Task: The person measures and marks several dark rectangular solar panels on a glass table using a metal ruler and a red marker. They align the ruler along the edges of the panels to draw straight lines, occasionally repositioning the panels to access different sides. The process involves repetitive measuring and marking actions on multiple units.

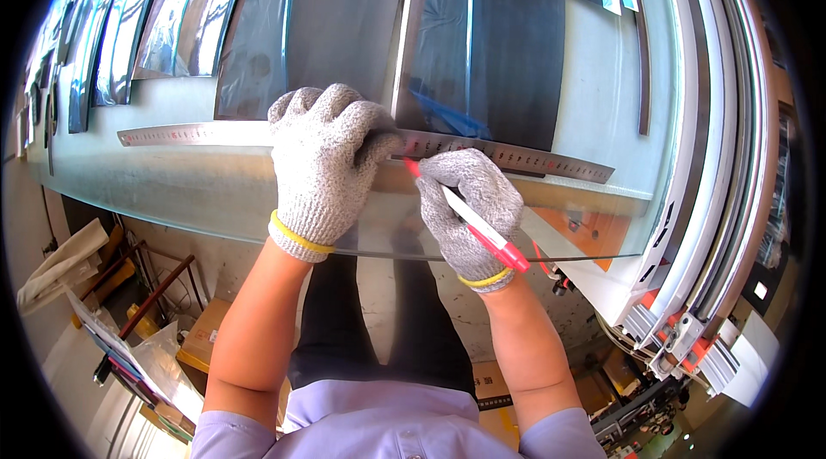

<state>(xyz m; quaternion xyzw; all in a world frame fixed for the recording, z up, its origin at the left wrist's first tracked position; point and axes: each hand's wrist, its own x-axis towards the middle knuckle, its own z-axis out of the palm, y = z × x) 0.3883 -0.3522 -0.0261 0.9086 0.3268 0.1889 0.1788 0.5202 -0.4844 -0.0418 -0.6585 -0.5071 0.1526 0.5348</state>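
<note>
Both my hands wear grey knit gloves with yellow cuffs. Under my left hand [325, 162], whose fingers are curled down, a long steel ruler [200, 134] is held across the near ends of dark sheets [344, 24]. My right hand [473, 205] is closed around a red-and-white marker pen [482, 227]. Its red tip meets the ruler's near edge, just right of my left thumb. A narrow pale gap runs away from me between two dark sheets, beside my left fingers. Any mark under the tip is too small to see.
The glass tabletop [172, 192] has a curved near edge just before my body. Film-covered strips [185, 12] lie at the far left, and a thin dark strip [641, 72] at the right. A white machine rail [701, 141] borders the right side. Cardboard boxes [206, 334] stand below.
</note>
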